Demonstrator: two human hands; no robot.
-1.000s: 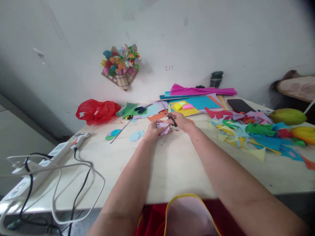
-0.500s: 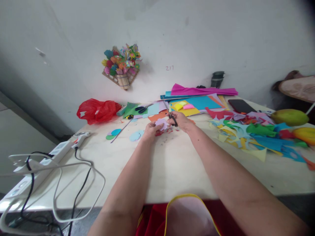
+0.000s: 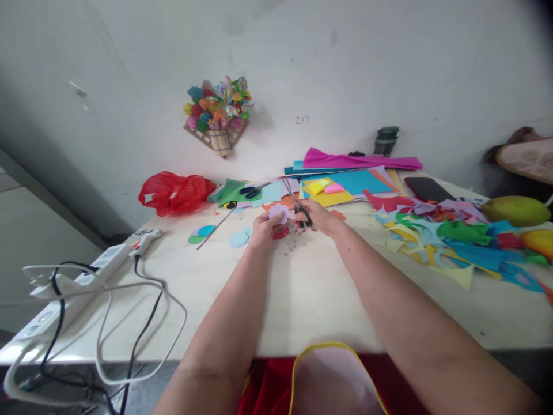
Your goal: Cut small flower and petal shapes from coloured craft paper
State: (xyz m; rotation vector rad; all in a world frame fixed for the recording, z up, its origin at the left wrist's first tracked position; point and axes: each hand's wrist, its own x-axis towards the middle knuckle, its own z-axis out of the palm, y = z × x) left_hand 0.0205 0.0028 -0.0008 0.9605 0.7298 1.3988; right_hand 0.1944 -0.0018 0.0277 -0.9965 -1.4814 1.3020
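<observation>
Near the middle of the table, my left hand [image 3: 263, 229] pinches a lilac paper flower [image 3: 279, 213] with a scalloped edge. Close to its right side, my right hand [image 3: 317, 214] is closed round the dark handles of a pair of scissors [image 3: 290, 191], whose blades point up and away from me. My right fingertips are near the flower's edge; whether they touch it I cannot tell. Below both hands lie red paper pieces [image 3: 280, 233] and small scraps. Pale blue paper shapes [image 3: 240, 237] lie left of my left hand.
A second pair of scissors [image 3: 254, 190] rests on coloured sheets at the back. Paper offcuts [image 3: 449, 236] spread along the right, near a phone [image 3: 428, 188]. A red plastic bag [image 3: 177, 193] sits back left; a power strip [image 3: 82, 294] with loose cables occupies the left edge.
The lilac flower has shifted slightly up and left in my left hand. The scissors' blades lean a little more to the left. The whole view has moved slightly.
</observation>
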